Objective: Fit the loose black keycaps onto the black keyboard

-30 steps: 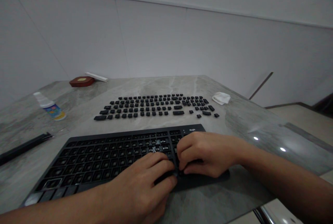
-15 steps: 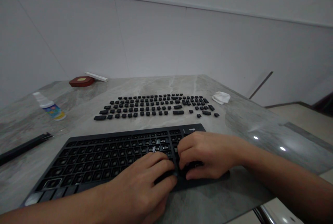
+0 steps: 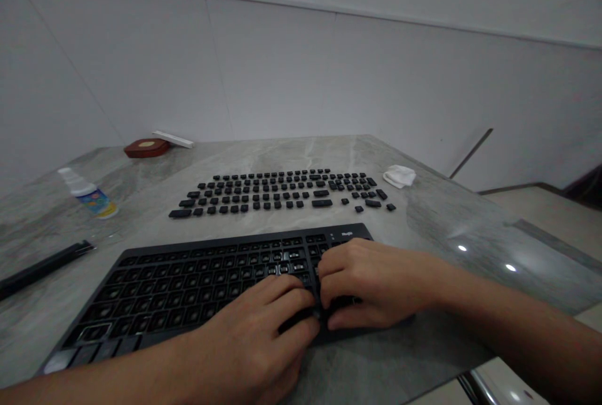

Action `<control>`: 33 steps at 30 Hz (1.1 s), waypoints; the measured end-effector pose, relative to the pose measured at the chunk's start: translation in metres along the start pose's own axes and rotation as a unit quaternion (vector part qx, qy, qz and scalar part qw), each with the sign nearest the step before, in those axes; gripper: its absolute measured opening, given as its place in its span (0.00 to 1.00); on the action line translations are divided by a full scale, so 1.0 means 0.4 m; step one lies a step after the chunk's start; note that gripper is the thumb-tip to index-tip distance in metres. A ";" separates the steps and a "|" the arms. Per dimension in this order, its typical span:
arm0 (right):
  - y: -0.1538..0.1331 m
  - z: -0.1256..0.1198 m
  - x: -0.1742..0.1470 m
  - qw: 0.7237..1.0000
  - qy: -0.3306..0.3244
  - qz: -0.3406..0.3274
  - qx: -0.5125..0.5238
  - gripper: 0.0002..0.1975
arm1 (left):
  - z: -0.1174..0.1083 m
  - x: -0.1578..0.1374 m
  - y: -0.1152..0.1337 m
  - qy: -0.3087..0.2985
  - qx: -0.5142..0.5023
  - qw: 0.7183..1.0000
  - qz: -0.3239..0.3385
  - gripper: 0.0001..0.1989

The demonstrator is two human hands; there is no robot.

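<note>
A black keyboard [image 3: 221,236] with most of its keycaps off lies before me, its square key sockets bare. My left hand [image 3: 277,323] rests over its front edge, right of centre. Its fingers are curled and closed, with their tips by the bottom sockets. Over the number pad at the right end is my right hand [image 3: 367,283], fingers bent down and thumb drawn in near the left fingertips. Whatever lies between the fingers of either hand is hidden. Beyond the keyboard, loose black keycaps [image 3: 322,203] are laid out in rows.
On the marble-patterned table [image 3: 423,236] a spray bottle [image 3: 94,197] and a long black strip [image 3: 42,270] lie at left. A white cloth [image 3: 399,175] is at right. At the back are a reddish-brown case [image 3: 147,150] and a white bar [image 3: 173,138], near the wall.
My right hand has shifted slightly left, its thumb closer to my left fingertips. My left hand, the keyboard and the laid-out keycaps look unmoved.
</note>
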State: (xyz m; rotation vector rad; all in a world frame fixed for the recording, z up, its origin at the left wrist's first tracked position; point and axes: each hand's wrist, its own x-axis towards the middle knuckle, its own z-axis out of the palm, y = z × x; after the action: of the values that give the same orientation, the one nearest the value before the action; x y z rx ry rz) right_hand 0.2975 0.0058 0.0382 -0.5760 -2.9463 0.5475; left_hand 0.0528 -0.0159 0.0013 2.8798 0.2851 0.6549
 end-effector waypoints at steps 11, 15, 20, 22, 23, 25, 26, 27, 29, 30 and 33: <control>-0.017 -0.010 0.002 0.997 -0.011 0.051 0.056 0.05 | 0.004 -0.004 -0.001 0.003 0.006 1.000 0.000 0.14; -0.013 -0.006 0.000 0.996 -0.006 0.057 0.066 0.03 | 0.005 -0.004 -0.001 0.000 0.005 1.000 0.002 0.14; -0.014 0.000 -0.001 0.997 0.006 0.049 0.061 0.04 | 0.003 -0.005 -0.001 0.005 0.011 1.000 0.003 0.14; -0.012 0.003 -0.001 0.997 0.010 0.045 0.065 0.05 | 0.003 -0.004 -0.001 0.005 0.009 1.000 0.005 0.14; -0.012 0.005 -0.001 0.997 0.010 0.044 0.065 0.05 | 0.003 -0.004 0.000 0.006 0.008 1.000 0.005 0.14; -0.011 0.007 -0.002 0.997 0.009 0.045 0.061 0.05 | 0.003 -0.002 0.001 0.007 0.009 1.000 0.002 0.14; -0.012 0.008 -0.002 0.997 0.010 0.045 0.056 0.05 | 0.003 -0.001 0.001 0.008 0.011 1.000 -0.001 0.14; -0.012 0.009 -0.002 0.998 0.011 0.045 0.051 0.05 | 0.003 -0.001 0.001 0.010 0.012 1.000 -0.002 0.14; -0.012 0.010 -0.003 0.998 0.013 0.038 0.042 0.05 | 0.003 0.000 0.001 0.010 0.013 1.000 -0.002 0.14; -0.011 0.011 -0.003 0.999 0.012 0.031 0.038 0.05 | 0.003 0.000 0.000 0.009 0.013 1.000 -0.001 0.14; -0.003 0.012 -0.004 1.000 0.007 0.007 0.029 0.08 | 0.002 0.000 0.000 0.007 0.010 1.000 0.002 0.15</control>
State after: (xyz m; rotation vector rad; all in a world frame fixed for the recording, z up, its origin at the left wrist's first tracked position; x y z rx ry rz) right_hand 0.2979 0.0025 0.0342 -0.5910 -2.9051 0.6265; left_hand 0.0533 -0.0161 0.0006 2.8976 0.2886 0.6781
